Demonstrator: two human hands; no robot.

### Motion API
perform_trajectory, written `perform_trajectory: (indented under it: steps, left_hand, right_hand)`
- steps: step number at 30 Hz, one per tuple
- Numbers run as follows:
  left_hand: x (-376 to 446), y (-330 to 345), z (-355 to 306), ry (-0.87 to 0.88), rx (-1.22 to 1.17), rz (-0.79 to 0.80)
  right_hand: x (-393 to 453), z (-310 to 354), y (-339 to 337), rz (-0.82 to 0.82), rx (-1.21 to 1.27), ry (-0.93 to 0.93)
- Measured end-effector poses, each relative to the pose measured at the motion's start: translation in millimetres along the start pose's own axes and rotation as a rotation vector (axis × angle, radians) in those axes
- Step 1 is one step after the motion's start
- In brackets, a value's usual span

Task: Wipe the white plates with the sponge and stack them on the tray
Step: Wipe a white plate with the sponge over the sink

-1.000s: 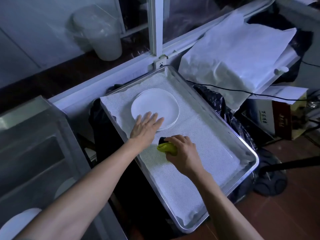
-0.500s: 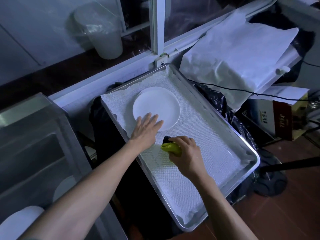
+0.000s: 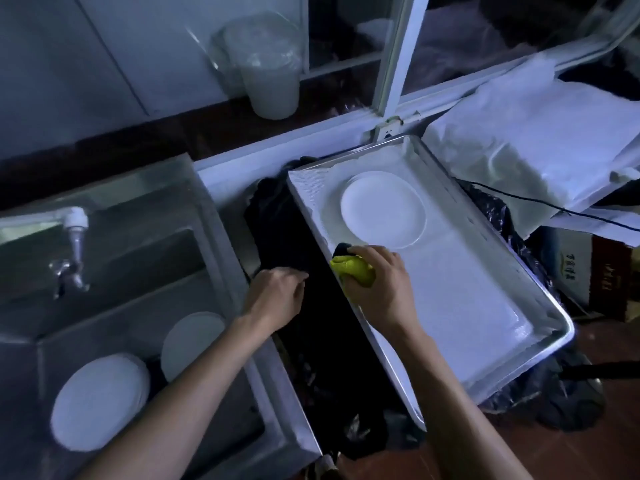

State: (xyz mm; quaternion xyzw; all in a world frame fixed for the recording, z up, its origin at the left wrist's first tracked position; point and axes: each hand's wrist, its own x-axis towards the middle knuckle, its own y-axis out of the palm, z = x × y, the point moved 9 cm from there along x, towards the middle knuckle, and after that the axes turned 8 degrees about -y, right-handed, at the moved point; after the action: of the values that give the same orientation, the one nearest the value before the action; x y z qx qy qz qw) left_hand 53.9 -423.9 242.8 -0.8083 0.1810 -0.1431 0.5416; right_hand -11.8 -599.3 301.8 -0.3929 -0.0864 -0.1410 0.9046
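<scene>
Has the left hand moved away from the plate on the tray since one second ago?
Yes. The left hand has left the plate and tray, moving leftward toward the sink.

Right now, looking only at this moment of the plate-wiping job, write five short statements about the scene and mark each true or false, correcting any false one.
1. The right hand grips the yellow-green sponge. True.
2. The left hand rests on the plates on the tray. False: it hangs over the dark gap between sink and tray, holding nothing.
3. White plates lie in the sink. True.
4. The tray is bare metal inside. False: a white liner covers it.
5. Water runs from the tap. False: no stream is visible.
</scene>
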Motion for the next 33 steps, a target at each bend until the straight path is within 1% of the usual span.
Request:
perform_trajectory:
  steps: [4, 8, 10, 13, 16, 19, 24, 28, 33]
  left_hand:
    - [-59.3, -12.9, 84.0, -0.194, -0.077, 0.123]
    - [-116.1, -15.5, 172.8, -0.432, -0.007, 0.243]
    - [-140.2, -18.0, 206.9, -0.508, 0.007, 0.303]
    - [-173.4, -28.4, 251.5, -0.583, 0.012, 0.292]
    - [-205.8, -32.1, 292.6, -0.672, -0.035, 0.27]
    - [-232.2, -27.0, 325.0, -0.724, -0.129, 0.26]
    - [-247.8, -15.5, 353.3, -0.715, -0.136, 0.262]
    - [-244.9, 2.9, 367.4, -0.747, -0.19, 0.261]
    - [-236.0, 45.3, 386.0, -0.808, -0.264, 0.29]
  right_hand:
    - [1.5, 65.4, 47.1, 0.062, 0.026, -0.096]
    - [-5.5, 129.9, 104.7, 0.14, 0.044, -0.194]
    - [-12.6, 156.0, 137.9, 0.194, 0.056, -0.216]
    - [-25.7, 187.2, 189.9, 0.274, 0.09, -0.211]
    - [-40.4, 206.9, 241.4, 0.372, 0.085, -0.182]
    - [-54.3, 216.8, 287.5, 0.48, 0.032, -0.17]
    - [-66.9, 214.2, 346.6, 0.606, -0.069, -0.153]
    - [-71.6, 195.0, 386.0, 0.669, -0.122, -0.163]
    - [-76.6, 154.6, 437.4, 0.757, -0.154, -0.154]
